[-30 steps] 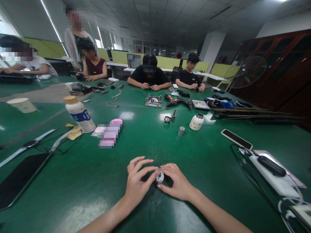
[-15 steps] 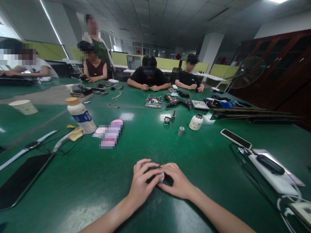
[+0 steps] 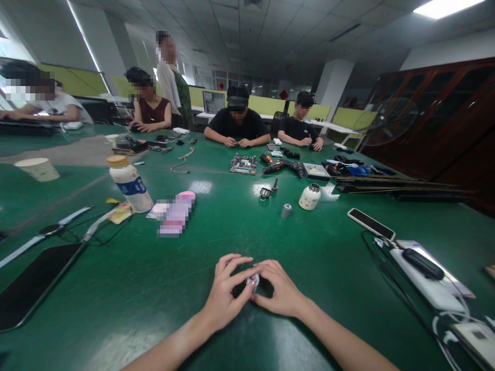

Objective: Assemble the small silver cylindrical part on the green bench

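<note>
Both hands rest low on the green table [image 3: 240, 232], close to the person. The left hand [image 3: 226, 293] and the right hand [image 3: 281, 293] meet at their fingertips and pinch a small silver part [image 3: 253, 281] between them. The fingers curl around it and hide most of it (only a little shiny bit peeks out).

From the part, a little grey can [image 3: 286, 210] stands at 1 o'clock, and a white jar [image 3: 309, 197] stands just past it. A phone [image 3: 370, 223] lies flat at 2 o'clock. A white pack [image 3: 421, 281] with cables lies at 3 o'clock. A big black tablet [image 3: 33, 283] lies at 9 o'clock. A white bottle [image 3: 129, 184] stands at 10 o'clock, with a pink thing [image 3: 174, 214] near it. Far off at 12 o'clock, a circuit board [image 3: 243, 164] and a drill [image 3: 279, 166] lie in front of other people at work.
</note>
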Demonstrator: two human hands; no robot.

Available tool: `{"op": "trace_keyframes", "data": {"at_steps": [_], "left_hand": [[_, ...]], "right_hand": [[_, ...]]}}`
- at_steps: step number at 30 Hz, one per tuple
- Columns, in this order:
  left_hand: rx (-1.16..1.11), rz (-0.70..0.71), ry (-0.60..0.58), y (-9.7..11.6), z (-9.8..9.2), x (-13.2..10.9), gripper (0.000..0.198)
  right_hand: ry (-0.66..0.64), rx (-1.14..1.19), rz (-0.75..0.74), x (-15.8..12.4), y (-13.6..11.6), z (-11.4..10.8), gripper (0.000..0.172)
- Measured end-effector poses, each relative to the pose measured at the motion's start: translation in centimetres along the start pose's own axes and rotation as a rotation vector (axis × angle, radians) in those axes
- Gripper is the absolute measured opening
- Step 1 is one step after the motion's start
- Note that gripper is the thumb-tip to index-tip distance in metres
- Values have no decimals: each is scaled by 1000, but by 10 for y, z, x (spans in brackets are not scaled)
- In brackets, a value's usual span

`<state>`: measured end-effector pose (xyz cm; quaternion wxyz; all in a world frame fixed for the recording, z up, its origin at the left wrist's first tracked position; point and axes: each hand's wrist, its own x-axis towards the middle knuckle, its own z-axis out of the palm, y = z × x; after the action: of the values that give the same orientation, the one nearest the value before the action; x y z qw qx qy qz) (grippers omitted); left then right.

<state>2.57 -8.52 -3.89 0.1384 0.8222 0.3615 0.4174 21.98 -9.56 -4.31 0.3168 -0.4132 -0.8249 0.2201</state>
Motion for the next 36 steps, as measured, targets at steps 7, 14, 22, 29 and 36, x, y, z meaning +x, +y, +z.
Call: {"op": "trace_keyframes", "data": {"at_steps": [7,14,22,29,36], "left_hand": [[-20,-52,3,-10,-3,16,21],[27,-35,45,-45,0,47,16],[165,-87,246,-68,-11,55,21],[443,-242,112,-104,-6,49,16],[54,-61,158,-59,-4,44,20]], "right_hand": [[36,-61,7,10,5,-1,35],[75,-205,32,45,29,7,36],[138,-232,66,37,28,11,47],[146,-193,76,36,30,11,48],[142,-202,59,36,31,12,46]]}}
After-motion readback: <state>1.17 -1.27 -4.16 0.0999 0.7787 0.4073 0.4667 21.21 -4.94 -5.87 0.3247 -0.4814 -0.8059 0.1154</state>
